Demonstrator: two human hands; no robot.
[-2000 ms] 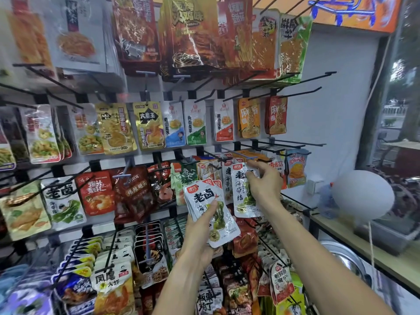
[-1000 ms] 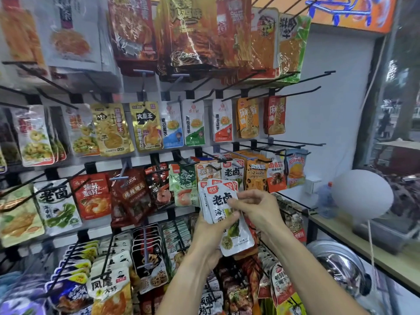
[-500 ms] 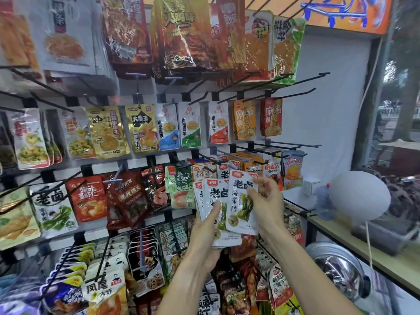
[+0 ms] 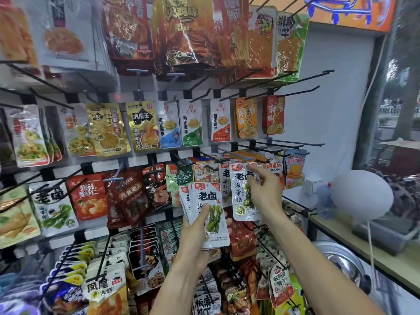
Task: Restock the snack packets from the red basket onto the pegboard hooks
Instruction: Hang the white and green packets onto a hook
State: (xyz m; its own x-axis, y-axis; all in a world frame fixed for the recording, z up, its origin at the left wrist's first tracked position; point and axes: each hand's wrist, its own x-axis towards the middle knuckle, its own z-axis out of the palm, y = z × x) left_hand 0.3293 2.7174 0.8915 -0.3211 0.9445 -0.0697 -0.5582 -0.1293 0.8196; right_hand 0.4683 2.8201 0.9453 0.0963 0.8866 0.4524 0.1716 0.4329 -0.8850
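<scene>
My left hand grips a small stack of white seaweed-knot packets in front of the pegboard, thumb across the top one. My right hand pinches a single matching white packet by its right edge and holds it upright in front of the black hook in the third row, where packets of the same kind hang. The red basket is not in view.
The pegboard carries rows of hanging snack packets; several black hooks at its right side stick out bare. A white balloon and a grey tray sit on a wooden counter at the right. A metal bowl lies below.
My right hand has taken one packet off the stack and carried it up and to the right toward the third-row hook. My left hand has kept the stack nearly still.
</scene>
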